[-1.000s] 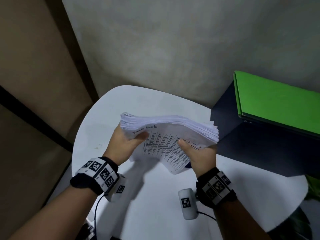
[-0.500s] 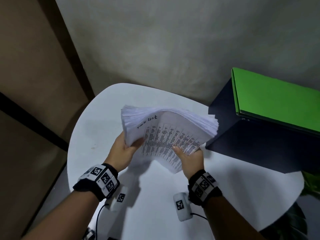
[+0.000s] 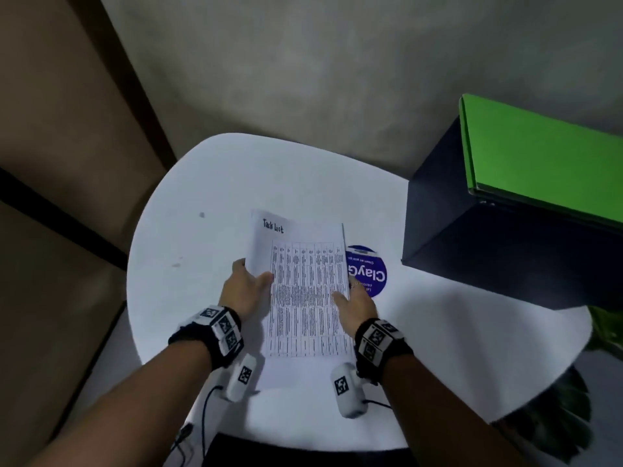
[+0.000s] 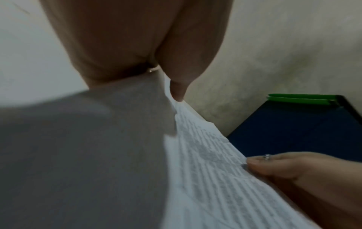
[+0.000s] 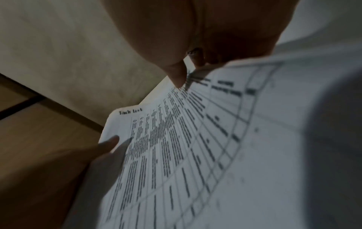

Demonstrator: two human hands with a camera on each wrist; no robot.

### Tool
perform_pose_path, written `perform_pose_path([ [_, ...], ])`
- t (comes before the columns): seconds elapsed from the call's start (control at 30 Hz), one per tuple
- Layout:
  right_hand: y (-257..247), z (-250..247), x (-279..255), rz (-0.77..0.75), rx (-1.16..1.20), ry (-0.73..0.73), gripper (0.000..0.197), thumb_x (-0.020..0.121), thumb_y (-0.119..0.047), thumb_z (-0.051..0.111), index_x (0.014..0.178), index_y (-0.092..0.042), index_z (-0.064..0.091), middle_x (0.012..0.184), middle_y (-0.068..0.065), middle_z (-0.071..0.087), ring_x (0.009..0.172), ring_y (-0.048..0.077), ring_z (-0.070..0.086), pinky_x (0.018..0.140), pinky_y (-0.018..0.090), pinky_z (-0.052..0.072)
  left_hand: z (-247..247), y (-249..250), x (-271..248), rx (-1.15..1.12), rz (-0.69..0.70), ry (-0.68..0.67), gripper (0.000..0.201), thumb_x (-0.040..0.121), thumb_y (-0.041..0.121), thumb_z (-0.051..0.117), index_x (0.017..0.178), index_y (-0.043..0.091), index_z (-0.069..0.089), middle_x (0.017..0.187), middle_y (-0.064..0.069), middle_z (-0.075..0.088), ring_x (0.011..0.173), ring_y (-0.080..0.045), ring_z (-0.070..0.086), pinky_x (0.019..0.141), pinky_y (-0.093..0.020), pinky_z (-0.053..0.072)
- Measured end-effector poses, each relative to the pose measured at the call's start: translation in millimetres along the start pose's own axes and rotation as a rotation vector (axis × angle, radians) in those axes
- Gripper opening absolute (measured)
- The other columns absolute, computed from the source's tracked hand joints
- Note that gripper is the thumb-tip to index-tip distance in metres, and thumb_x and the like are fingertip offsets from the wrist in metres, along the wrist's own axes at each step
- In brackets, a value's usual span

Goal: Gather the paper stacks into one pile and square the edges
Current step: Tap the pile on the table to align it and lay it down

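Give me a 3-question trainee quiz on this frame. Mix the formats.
1. True or false: both hands hold the paper pile, one on each long side.
2. What lies on the table just right of the pile?
A. a pen
B. a round blue sticker
C. a stapler
3. Fill in: the handwritten heading on the top sheet reads "Task ____".

Key
1. True: the left hand grips the left edge and the right hand the right edge, thumbs on top.
2. B: the sticker sits partly under the pile's right edge.
3. List.
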State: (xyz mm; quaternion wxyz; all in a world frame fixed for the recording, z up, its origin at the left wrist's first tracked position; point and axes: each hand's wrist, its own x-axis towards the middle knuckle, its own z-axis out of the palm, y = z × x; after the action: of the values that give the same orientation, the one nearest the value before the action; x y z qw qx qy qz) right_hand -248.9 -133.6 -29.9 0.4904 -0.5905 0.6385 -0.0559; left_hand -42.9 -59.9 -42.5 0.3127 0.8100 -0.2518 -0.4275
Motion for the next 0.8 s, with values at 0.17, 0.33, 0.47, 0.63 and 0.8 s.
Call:
perform_pose_path([
  [0.17, 3, 7, -1, 0.008, -0.020, 0.063, 0.060, 0.103, -0.026, 0.044, 0.157, -0.018, 0.018, 0.151, 0.009, 0.043, 0.126, 0.028, 0.052, 0.104, 0.032, 0.043, 8, -6, 1, 0.005, 0.017, -0.008, 0.067, 0.095, 0.045, 0.054, 0.140, 0.001, 0.030, 0.129, -0.022, 0.055, 0.119, -0.039, 0.056, 0.102, -0.049, 0.047],
  [0.33, -2, 3, -6, 0.009, 0.100, 0.049, 0.045, 0.101, -0.020, 0.053, 0.142, -0.007, 0.042, 0.129, 0.007, 0.056, 0.112, 0.026, 0.056, 0.087, 0.024, 0.037, -1, 0, -4, -0.016, -0.095, 0.023, 0.035, 0.095, 0.023, 0.054, 0.115, -0.005, 0.051, 0.089, -0.011, 0.061, 0.094, -0.033, 0.062, 0.081, -0.033, 0.047],
  [0.47, -29, -15, -16, -0.169, 0.283, 0.120, 0.030, 0.099, -0.012, 0.055, 0.130, -0.010, 0.051, 0.115, 0.000, 0.063, 0.111, 0.015, 0.062, 0.095, 0.026, 0.044, -15, 34, -24, -0.054, 0.101, 0.111, 0.029, 0.103, 0.021, 0.051, 0.122, -0.001, 0.048, 0.092, -0.014, 0.058, 0.092, -0.030, 0.060, 0.070, -0.028, 0.040],
  [0.63, -57, -45, -42, -0.503, 0.520, 0.253, 0.032, 0.098, 0.000, 0.053, 0.111, -0.029, 0.051, 0.110, -0.016, 0.064, 0.097, -0.013, 0.062, 0.087, 0.008, 0.046, -42, 68, -61, -0.198, 0.569, 0.257, 0.015, 0.104, 0.012, 0.047, 0.115, 0.017, 0.037, 0.098, 0.011, 0.057, 0.084, 0.015, 0.058, 0.068, -0.008, 0.044],
  [0.8, -39, -47, -39, -0.450, 0.542, 0.207, 0.043, 0.080, 0.000, 0.078, 0.118, -0.011, 0.060, 0.114, -0.002, 0.070, 0.104, 0.000, 0.068, 0.092, 0.024, 0.055, -52, 49, -61, -0.207, 0.555, -0.047, 0.032, 0.094, 0.034, 0.059, 0.117, 0.042, 0.038, 0.115, 0.026, 0.059, 0.104, 0.014, 0.057, 0.092, -0.031, 0.050],
])
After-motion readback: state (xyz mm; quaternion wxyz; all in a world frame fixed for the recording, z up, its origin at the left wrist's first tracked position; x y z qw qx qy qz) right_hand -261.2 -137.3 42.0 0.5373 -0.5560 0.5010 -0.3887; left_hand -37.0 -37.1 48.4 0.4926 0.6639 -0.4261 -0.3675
